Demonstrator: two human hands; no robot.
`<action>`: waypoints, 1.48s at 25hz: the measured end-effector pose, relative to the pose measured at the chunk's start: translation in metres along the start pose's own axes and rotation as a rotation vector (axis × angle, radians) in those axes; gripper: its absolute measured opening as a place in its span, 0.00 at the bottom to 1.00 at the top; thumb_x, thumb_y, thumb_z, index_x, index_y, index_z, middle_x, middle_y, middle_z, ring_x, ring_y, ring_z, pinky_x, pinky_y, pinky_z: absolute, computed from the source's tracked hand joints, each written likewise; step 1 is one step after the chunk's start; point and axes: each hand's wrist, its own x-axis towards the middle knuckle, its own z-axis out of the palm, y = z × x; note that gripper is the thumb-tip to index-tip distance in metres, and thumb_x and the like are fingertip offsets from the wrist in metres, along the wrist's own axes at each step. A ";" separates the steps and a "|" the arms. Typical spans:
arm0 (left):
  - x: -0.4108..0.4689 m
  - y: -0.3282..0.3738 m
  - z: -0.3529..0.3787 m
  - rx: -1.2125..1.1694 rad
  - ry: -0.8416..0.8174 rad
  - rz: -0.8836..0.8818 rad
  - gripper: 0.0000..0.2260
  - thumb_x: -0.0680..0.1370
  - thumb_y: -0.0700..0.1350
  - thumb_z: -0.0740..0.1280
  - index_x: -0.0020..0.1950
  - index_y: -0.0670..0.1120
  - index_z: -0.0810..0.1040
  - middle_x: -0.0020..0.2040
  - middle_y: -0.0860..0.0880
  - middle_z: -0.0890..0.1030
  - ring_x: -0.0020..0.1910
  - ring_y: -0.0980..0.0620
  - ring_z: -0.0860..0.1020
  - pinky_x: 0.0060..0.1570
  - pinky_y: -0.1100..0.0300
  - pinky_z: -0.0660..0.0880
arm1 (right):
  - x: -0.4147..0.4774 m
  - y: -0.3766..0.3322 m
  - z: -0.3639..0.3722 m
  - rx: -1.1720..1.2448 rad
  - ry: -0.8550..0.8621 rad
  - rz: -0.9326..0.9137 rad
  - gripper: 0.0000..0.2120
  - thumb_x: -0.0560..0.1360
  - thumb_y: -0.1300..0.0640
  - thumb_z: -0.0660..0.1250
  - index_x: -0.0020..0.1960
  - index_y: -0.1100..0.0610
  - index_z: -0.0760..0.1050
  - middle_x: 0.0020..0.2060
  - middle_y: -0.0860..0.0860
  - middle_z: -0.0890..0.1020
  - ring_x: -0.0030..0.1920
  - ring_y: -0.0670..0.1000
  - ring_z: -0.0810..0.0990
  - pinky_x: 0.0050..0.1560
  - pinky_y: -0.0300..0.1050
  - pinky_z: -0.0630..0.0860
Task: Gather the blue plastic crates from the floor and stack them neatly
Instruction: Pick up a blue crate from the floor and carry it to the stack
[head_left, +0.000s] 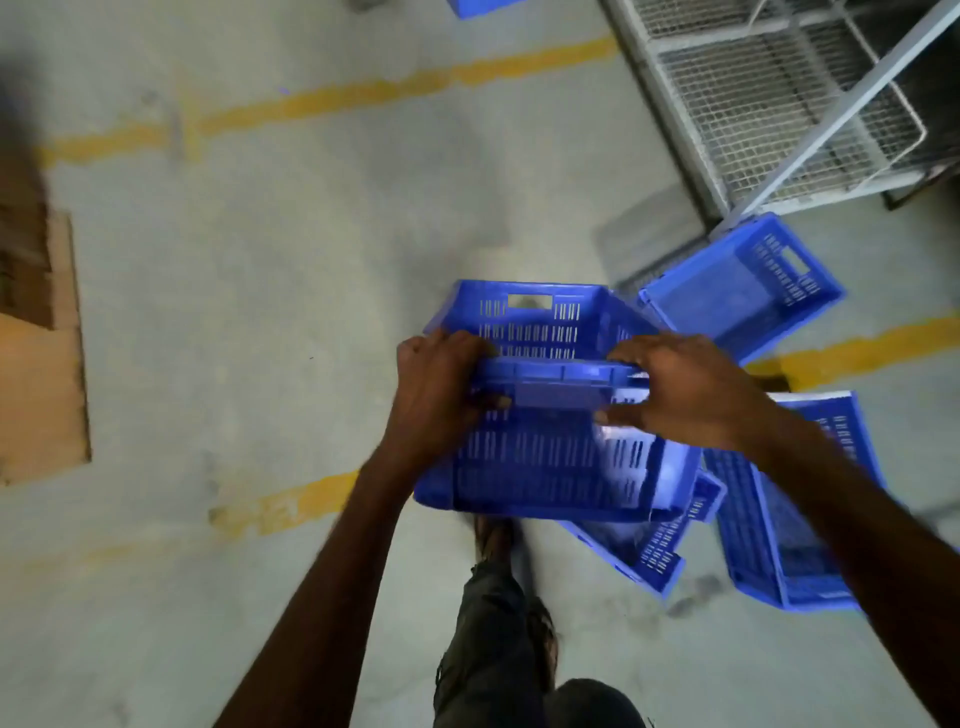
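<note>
held crate (550, 415): blue slotted plastic, off the floor, tilted, near rim up toward camera; everything below is placed relative to it.
left hand (441, 395): wrapped over near rim at left corner, fingers curled inside, thumb on outer wall. Closed on the rim.
right hand (685, 389): on near rim at right corner, fingers spread and draped over the edge, thumb against outer wall. Looser hold than left, as far as blur allows.
loose crates: one beyond-right by the wire rack (743, 286), one directly right (795, 499), one partly hidden underneath (654, 545), a scrap of another far beyond at frame top (478, 8). All angled differently, none stacked.
stage: early, likely carrying the first crate to a stacking spot.
risk 1: right-hand grip slips, crate swings on left hand and drops.
risk 2: foot (493, 535) just beneath the crate; crate underneath is a trip hazard, view down is blocked.
risk 3: skewed nesting jams rims.
</note>
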 end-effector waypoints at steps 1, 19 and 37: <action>-0.033 0.010 -0.029 0.013 0.047 -0.018 0.20 0.65 0.55 0.81 0.53 0.52 0.81 0.48 0.57 0.82 0.50 0.50 0.78 0.52 0.57 0.60 | -0.025 -0.015 -0.013 -0.001 -0.119 -0.017 0.21 0.63 0.38 0.78 0.51 0.45 0.77 0.46 0.44 0.83 0.49 0.49 0.81 0.50 0.47 0.77; -0.680 0.062 -0.215 0.331 0.339 -0.614 0.33 0.65 0.69 0.73 0.62 0.52 0.72 0.51 0.56 0.75 0.54 0.51 0.73 0.51 0.56 0.59 | -0.300 -0.496 0.170 0.071 -0.286 -1.046 0.33 0.55 0.33 0.80 0.54 0.49 0.79 0.46 0.41 0.79 0.49 0.47 0.77 0.53 0.44 0.74; -1.174 -0.089 -0.372 0.512 0.428 -1.137 0.28 0.65 0.59 0.77 0.62 0.55 0.74 0.54 0.57 0.77 0.54 0.53 0.73 0.59 0.54 0.59 | -0.410 -1.015 0.472 -0.142 -0.512 -1.703 0.21 0.62 0.71 0.68 0.48 0.51 0.79 0.48 0.45 0.80 0.52 0.47 0.79 0.50 0.45 0.77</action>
